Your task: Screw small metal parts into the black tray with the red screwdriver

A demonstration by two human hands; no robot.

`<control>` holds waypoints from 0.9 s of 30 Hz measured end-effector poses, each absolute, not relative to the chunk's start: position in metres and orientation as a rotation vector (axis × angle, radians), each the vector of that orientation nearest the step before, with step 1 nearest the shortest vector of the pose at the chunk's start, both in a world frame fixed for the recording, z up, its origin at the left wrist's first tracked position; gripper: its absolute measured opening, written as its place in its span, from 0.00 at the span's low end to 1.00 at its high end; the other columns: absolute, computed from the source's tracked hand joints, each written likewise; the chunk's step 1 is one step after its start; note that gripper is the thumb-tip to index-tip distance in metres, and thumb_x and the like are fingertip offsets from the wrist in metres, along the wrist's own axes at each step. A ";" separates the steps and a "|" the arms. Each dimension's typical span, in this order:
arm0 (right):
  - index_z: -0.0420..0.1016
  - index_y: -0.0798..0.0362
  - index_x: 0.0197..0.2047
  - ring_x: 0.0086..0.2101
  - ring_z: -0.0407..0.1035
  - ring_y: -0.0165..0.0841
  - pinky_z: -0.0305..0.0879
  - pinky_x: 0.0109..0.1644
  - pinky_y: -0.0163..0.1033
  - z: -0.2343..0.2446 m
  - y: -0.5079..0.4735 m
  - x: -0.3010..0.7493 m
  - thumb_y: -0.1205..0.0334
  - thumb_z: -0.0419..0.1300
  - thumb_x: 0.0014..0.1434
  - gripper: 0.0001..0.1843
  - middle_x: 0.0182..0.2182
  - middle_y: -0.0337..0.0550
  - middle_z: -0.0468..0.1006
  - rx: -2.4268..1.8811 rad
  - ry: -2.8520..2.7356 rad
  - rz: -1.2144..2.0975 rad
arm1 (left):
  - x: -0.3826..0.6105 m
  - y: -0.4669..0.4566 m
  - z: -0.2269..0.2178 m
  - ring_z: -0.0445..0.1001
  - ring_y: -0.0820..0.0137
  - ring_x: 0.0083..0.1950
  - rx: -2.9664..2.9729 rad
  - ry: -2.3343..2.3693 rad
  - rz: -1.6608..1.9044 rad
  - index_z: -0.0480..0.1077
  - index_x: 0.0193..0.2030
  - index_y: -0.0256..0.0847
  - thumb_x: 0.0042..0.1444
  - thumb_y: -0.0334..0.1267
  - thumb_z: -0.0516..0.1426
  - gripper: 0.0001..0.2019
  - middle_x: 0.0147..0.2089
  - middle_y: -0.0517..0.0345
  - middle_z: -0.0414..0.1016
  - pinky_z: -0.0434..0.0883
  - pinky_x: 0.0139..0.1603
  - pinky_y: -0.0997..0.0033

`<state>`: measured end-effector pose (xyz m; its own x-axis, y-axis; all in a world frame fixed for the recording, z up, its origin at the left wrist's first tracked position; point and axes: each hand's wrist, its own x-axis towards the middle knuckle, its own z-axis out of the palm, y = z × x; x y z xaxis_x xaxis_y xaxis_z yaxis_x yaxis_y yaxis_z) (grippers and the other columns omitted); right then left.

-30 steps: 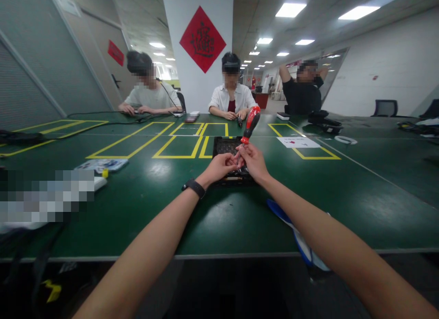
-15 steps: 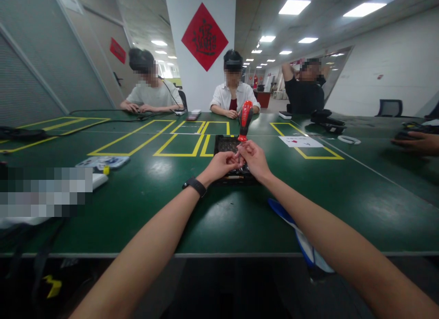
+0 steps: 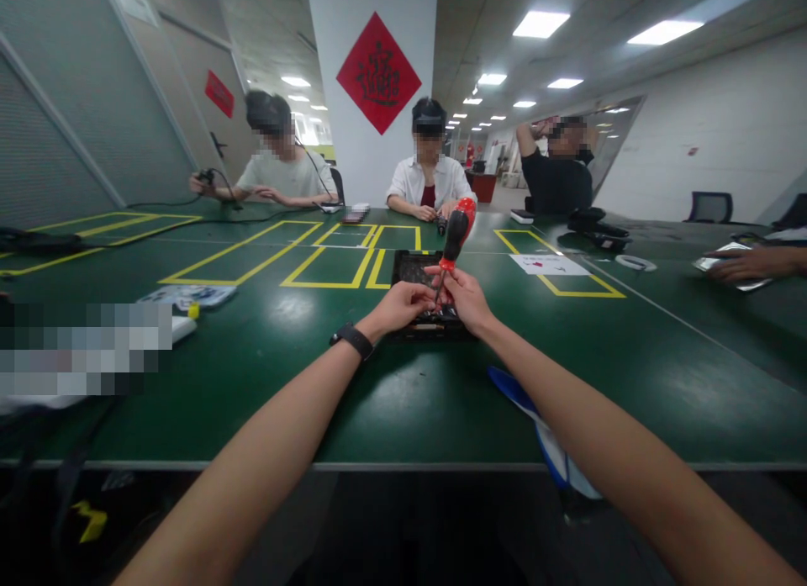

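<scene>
Gripping a tilted screwdriver [image 3: 456, 240] down low, the right hand [image 3: 467, 296] is over the black case [image 3: 435, 335] on the table [image 3: 277, 351]. Left hand [image 3: 403, 304] is right beside it, curled, can't tell if it's got anything tbh.

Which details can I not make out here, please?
Head view:
Tip of the screwdriver: lost among the fingers.
Inside of the black case: partly covered by left hand and right hand.
Writing on the white sheet: too small.
Arm behind co-worker's hand: cut off by right edge.
</scene>
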<state>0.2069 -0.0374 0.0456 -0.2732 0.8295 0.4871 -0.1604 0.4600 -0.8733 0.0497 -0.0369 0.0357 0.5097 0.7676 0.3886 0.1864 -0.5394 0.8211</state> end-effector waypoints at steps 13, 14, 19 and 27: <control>0.69 0.55 0.39 0.22 0.62 0.22 0.64 0.28 0.31 0.043 -0.036 0.206 0.52 0.59 0.52 0.16 0.28 0.38 0.73 -0.589 -1.524 0.998 | 0.051 -0.035 0.034 0.71 0.73 0.30 1.955 0.946 1.107 0.73 0.34 0.32 0.45 0.41 0.62 0.13 0.31 0.55 0.76 0.67 0.33 0.73; 0.68 0.55 0.39 0.21 0.63 0.22 0.63 0.28 0.31 0.043 -0.037 0.206 0.52 0.60 0.52 0.16 0.28 0.38 0.73 -0.587 -1.520 0.994 | 0.051 -0.035 0.034 0.71 0.73 0.29 1.959 0.955 1.113 0.73 0.33 0.32 0.44 0.41 0.62 0.13 0.30 0.56 0.75 0.67 0.32 0.74; 0.65 0.55 0.37 0.19 0.64 0.22 0.62 0.24 0.30 0.043 -0.035 0.205 0.54 0.60 0.52 0.14 0.26 0.37 0.74 -0.584 -1.492 0.975 | 0.051 -0.032 0.032 0.70 0.74 0.30 1.966 0.915 1.151 0.71 0.34 0.32 0.44 0.42 0.63 0.15 0.30 0.55 0.74 0.67 0.34 0.74; 0.62 0.52 0.36 0.17 0.64 0.22 0.63 0.22 0.30 0.040 -0.034 0.204 0.53 0.61 0.51 0.16 0.21 0.30 0.67 -0.619 -1.533 0.913 | 0.052 -0.033 0.034 0.70 0.75 0.28 1.940 0.913 1.074 0.73 0.31 0.31 0.44 0.41 0.62 0.13 0.28 0.55 0.75 0.66 0.32 0.75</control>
<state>0.2044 -0.0343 0.0400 -0.1718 0.8086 0.5627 -0.1100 0.5519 -0.8266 0.0522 -0.0333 0.0336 0.3999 0.8379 0.3714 0.2311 -0.4843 0.8438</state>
